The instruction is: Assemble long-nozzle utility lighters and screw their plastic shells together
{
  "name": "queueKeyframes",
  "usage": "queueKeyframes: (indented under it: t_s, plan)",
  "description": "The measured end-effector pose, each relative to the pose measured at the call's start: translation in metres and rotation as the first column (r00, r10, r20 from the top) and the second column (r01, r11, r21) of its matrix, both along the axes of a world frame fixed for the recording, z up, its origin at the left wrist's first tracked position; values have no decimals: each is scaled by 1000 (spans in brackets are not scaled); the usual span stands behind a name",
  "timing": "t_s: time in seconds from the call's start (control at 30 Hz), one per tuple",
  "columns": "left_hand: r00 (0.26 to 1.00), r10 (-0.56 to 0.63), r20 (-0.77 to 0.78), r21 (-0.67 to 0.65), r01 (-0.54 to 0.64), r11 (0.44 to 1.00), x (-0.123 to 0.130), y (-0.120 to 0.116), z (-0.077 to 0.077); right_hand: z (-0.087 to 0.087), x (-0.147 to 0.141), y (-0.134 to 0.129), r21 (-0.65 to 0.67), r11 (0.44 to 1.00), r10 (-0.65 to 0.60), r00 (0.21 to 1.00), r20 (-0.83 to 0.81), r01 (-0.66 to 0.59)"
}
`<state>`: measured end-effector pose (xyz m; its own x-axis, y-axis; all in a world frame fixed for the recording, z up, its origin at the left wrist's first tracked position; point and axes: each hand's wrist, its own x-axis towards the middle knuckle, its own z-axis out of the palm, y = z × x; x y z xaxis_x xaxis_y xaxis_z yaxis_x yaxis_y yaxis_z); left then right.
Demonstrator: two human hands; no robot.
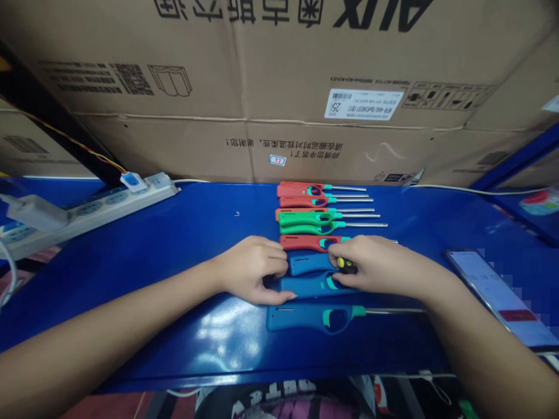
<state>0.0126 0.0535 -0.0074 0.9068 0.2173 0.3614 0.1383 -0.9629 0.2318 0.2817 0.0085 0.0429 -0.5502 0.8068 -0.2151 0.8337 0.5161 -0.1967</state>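
A column of long-necked gas lighters lies on the blue shelf, handles to the left and metal tubes to the right. My left hand [257,270] rests at the handle ends of the upper blue lighter [308,265] and the middle blue lighter [308,286]. Its fingers are curled and its thumb reaches out apart from them. My right hand [375,265] is closed around a small screwdriver [347,266] with a yellow and black handle, over the triggers of those two lighters; its tip is hidden. Nearest me lies a third blue lighter [301,318], untouched.
Red lighters [301,241] and green lighters [305,219] lie farther back. A large cardboard box [196,139] stands behind the shelf [196,331]. A power strip [113,203] with plugs is at left, a phone [502,297] at right.
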Motion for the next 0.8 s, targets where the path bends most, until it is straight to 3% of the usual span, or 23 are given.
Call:
queueKeyframes:
  t_s: [0.1,0.27,0.47,0.57,0.63,0.8]
  plan:
    - [999,17,-27,-34,-18,999,0,-3,7,1,1,0,-2,1000,7,998,-68,-7]
    - [995,-3,-102,116,15,993,0,-11,24,8,5,-4,-69,995,56,986,-160,-67]
    - [989,-20,-147,27,24,999,-6,-27,34,11,8,-6,-190,973,88,974,-209,-129]
    - [979,91,-181,42,-85,995,-16,-41,34,12,5,-7,-78,985,111,921,-374,-151]
    - [959,210,-191,0,-214,977,-23,-55,31,15,0,-8,58,991,129,836,-533,-117]
    - [872,484,-80,-265,-486,833,-28,-95,10,35,-24,-16,325,946,253,604,-756,11]
